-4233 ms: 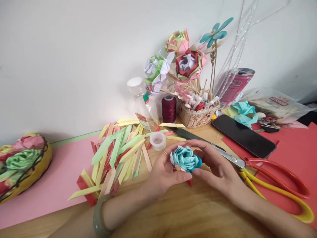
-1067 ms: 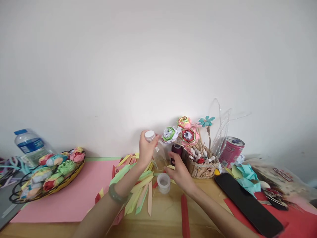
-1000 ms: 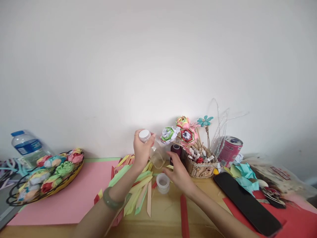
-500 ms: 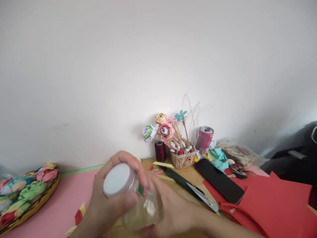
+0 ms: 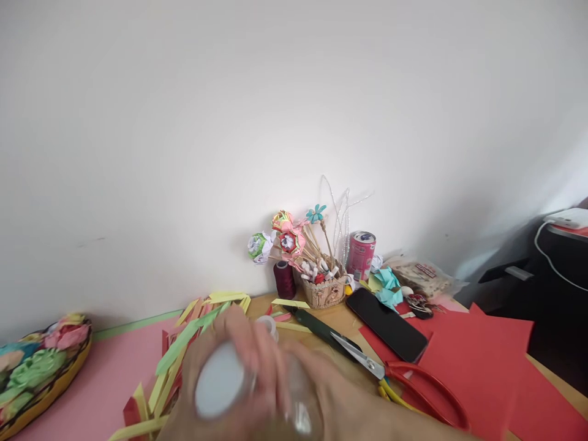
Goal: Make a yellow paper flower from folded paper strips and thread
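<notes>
My left hand (image 5: 250,349) is closed around a round white jar lid (image 5: 219,381), its fingers blurred by motion. My right hand (image 5: 333,383) grips a clear jar (image 5: 303,410) low in the picture, just right of the lid. Fingers cover the place between lid and jar, so I cannot tell whether they still join. A pale translucent ring (image 5: 267,324) shows behind my left fingers. Yellow, green and red paper strips (image 5: 184,343) lie beside my left hand. To the right of my right hand are red-handled scissors (image 5: 367,361) and a dark green tool (image 5: 316,327).
A black phone (image 5: 386,324) lies near red paper sheets (image 5: 482,361). Behind stand a maroon thread spool (image 5: 285,280), a small basket (image 5: 324,293) with paper flowers, and a pink can (image 5: 362,254). A tray of fabric flowers (image 5: 68,386) sits at left on pink paper (image 5: 114,358).
My view has swung slightly to the right. The lid and jar have dropped lower in the picture, and the paper strips beside my left hand show more.
</notes>
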The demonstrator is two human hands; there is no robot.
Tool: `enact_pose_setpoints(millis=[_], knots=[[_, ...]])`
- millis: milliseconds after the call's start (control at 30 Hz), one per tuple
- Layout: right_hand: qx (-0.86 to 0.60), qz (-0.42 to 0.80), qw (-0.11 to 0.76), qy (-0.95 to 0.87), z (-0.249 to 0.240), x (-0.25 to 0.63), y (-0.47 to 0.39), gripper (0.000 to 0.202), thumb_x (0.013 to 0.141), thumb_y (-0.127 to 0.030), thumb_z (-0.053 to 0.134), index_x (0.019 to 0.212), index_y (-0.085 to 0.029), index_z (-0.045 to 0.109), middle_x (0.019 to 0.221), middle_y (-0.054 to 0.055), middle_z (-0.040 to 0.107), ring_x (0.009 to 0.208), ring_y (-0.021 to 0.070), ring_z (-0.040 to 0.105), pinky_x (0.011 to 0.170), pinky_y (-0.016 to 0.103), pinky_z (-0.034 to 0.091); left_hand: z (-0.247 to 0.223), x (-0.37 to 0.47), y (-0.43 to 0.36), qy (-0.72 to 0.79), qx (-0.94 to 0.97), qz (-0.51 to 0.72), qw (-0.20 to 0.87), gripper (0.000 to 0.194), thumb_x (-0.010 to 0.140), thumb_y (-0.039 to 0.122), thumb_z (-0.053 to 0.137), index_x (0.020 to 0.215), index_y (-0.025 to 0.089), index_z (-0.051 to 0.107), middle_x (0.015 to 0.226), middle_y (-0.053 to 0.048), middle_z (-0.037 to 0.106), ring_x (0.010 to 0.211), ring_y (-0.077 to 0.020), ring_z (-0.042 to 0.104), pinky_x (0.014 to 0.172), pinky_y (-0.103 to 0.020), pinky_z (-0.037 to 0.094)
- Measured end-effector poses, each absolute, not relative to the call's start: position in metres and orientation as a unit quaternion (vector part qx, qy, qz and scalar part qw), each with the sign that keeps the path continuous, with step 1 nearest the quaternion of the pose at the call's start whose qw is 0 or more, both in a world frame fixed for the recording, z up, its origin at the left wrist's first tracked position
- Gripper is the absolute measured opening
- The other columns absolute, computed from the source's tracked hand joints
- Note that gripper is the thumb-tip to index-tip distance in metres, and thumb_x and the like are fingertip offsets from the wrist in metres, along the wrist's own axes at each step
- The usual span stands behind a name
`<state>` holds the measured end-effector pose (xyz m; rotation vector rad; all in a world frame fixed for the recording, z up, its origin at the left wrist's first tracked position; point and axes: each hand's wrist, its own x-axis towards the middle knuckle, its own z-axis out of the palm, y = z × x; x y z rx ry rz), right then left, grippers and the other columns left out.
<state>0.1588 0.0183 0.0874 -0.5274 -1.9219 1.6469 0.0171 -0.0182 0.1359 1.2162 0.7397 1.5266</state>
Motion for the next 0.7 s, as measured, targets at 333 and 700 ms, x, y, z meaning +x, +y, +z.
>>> enact_pose_setpoints(millis=[333,700], knots=[[-0.374,0.045,0.407,-0.832,0.070,0.170,0.044,0.051,0.064,-0.020,0.059,0.113,-0.020,0.043,0.111,0.013,0.059,0.098,0.0294,0.057,0.079,0.043,0.046,0.132,0.027,-0.004,0.411,0.287,0.769,0.398,0.018,0.065,0.027,0.070,0.072,0.020,0.054,0.078,0.001,0.056,0.094,-0.0198,0.058,0.069,-0.026,0.051],[-0.189,0.159,0.574,-0.781,0.082,0.212,0.025,0.034,0.086,-0.037,0.041,0.118,-0.028,0.044,0.108,0.012,0.063,0.101,0.0292,0.060,0.079,0.045,0.052,0.088,0.010,-0.006,0.489,0.214,0.678,0.505,0.029,0.061,0.037,0.071,0.062,0.016,0.050,0.063,0.003,0.049,0.063,-0.0103,0.048,0.056,-0.019,0.042]])
